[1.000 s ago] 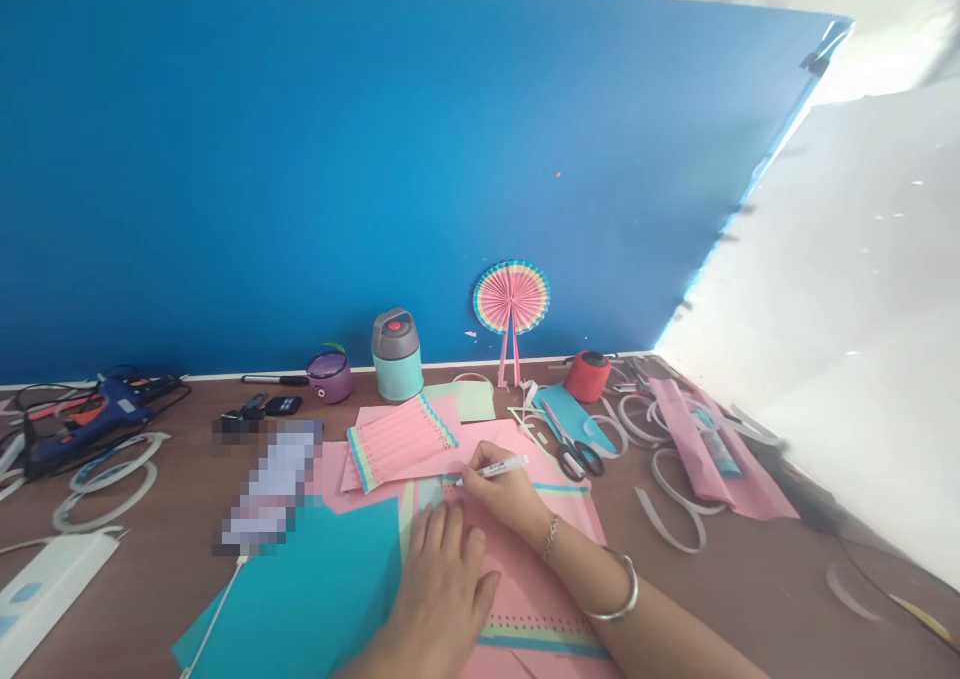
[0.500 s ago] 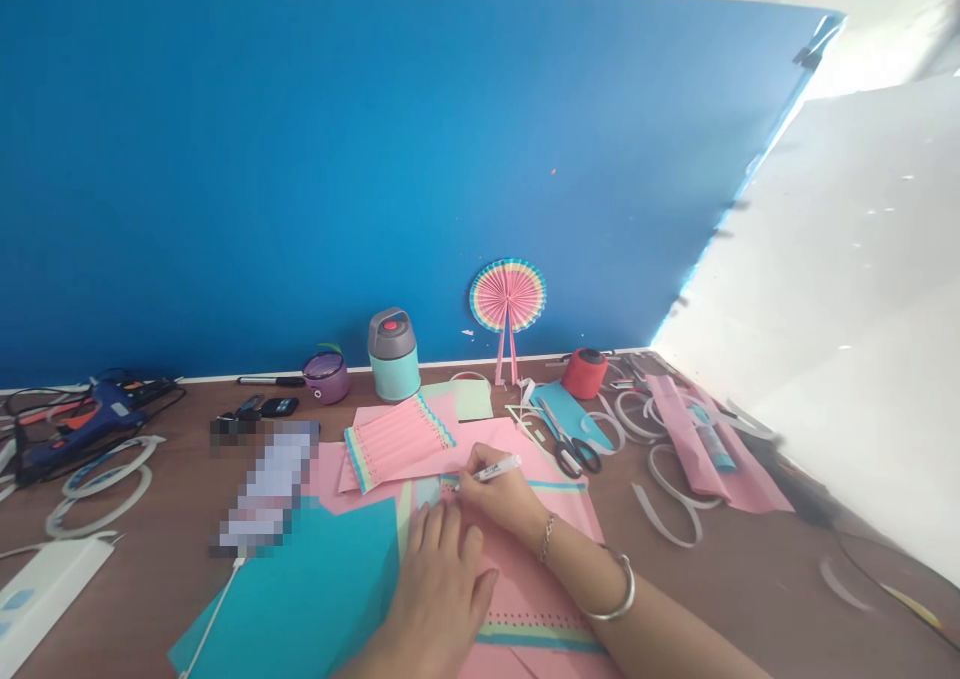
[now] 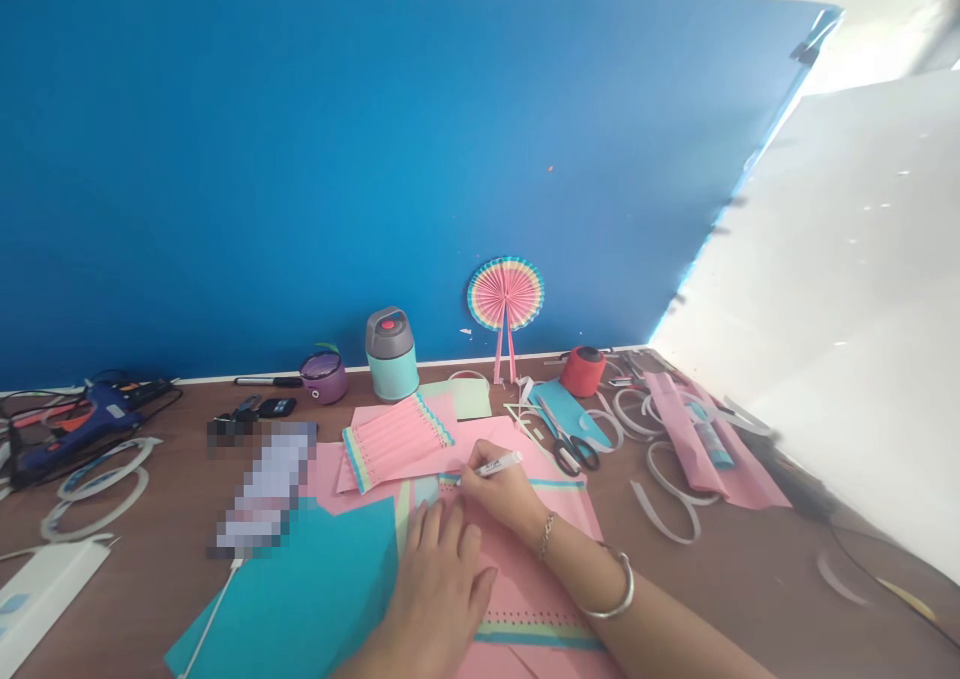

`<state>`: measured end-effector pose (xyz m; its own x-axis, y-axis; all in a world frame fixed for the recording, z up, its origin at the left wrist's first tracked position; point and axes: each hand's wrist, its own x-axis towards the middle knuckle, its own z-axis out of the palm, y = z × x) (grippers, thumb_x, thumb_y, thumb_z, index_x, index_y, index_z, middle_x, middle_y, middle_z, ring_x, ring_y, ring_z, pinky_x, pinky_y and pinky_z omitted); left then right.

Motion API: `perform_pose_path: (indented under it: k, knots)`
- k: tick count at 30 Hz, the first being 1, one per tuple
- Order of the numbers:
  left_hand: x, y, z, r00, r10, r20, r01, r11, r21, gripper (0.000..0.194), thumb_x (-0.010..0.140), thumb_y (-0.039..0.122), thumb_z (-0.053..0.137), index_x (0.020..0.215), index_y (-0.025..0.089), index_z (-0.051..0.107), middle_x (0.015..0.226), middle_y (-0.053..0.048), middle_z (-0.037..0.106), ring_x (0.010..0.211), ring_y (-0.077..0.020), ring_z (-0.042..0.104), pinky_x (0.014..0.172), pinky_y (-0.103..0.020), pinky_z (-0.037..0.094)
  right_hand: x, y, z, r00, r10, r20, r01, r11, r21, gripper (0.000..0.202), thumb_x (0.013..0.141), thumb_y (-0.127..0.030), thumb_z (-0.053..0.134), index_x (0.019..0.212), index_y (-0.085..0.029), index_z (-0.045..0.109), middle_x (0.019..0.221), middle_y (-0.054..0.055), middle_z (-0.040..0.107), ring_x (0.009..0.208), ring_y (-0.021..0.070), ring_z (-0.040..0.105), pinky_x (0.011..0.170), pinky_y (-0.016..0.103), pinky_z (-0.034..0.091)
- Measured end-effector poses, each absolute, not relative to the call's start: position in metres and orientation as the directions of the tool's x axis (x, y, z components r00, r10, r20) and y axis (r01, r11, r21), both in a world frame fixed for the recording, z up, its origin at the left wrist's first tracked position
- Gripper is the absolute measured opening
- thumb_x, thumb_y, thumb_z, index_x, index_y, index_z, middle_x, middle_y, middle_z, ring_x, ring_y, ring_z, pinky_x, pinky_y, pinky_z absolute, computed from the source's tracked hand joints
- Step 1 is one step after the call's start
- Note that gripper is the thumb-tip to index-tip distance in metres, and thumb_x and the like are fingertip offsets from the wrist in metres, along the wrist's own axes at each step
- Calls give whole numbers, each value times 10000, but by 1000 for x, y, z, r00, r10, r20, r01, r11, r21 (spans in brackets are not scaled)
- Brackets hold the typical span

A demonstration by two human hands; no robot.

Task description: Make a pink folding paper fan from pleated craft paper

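My right hand (image 3: 499,489) grips a white marker pen (image 3: 501,464), its tip down at the upper striped edge of a pink paper sheet (image 3: 525,569). Rows of dark dots run along that sheet's lower edge, above green and blue bands. Flat on the sheet's left side lies my left hand (image 3: 442,569), fingers stretched out. Just beyond the hands is a pleated pink paper piece (image 3: 397,441) with dotted, striped ends. A teal sheet (image 3: 322,579) spreads to the left of my left hand.
Scissors (image 3: 566,444) lie on a blue paper piece beside a red round container (image 3: 583,371). A pink paper fan (image 3: 506,294) stands against the blue wall. Behind are a teal flask (image 3: 393,359) and purple pot (image 3: 324,377); a glue gun (image 3: 82,424) lies far left.
The hands hold nearly the same place. The marker tip has shifted very slightly along the upper striped edge; the whole view has moved a little.
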<state>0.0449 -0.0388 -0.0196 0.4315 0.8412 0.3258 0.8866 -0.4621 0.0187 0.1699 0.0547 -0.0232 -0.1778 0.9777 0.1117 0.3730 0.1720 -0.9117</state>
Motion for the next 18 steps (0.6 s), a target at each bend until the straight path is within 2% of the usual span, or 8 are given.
perform_pose_path:
  k: [10,14,16,18]
  knots:
    - [45,-38,-20,423,842,336,888,-459,32,187,828,335,522,905,181,594,1054,-96,649,1029,-314,557,920,-525,409,170,54,-24,-183,978,99,348,159,-924,139,633,-159,510,562,-197,398,504,-68,405,502,84,365,467,204,289]
    - [44,-38,-21,434,833,344,889,-458,-11,230,841,348,493,952,178,601,1150,-116,622,1053,-316,550,917,-516,408,172,53,-6,-153,984,89,189,118,-975,170,678,-239,523,563,-205,403,513,-50,458,520,102,425,509,226,360]
    - [44,-40,-22,437,830,347,890,-454,-36,257,848,355,477,977,172,606,1185,-124,607,1059,-318,548,915,-513,408,175,53,9,-159,986,43,130,64,-989,195,722,-299,523,581,-207,424,495,-41,479,525,117,458,538,246,392]
    - [45,-42,-23,429,832,351,897,-438,-58,285,851,370,470,981,164,618,1183,-132,610,1043,-320,555,906,-511,412,178,52,22,-177,984,-16,107,3,-994,176,718,-284,525,588,-208,433,484,-45,471,514,117,450,537,251,392]
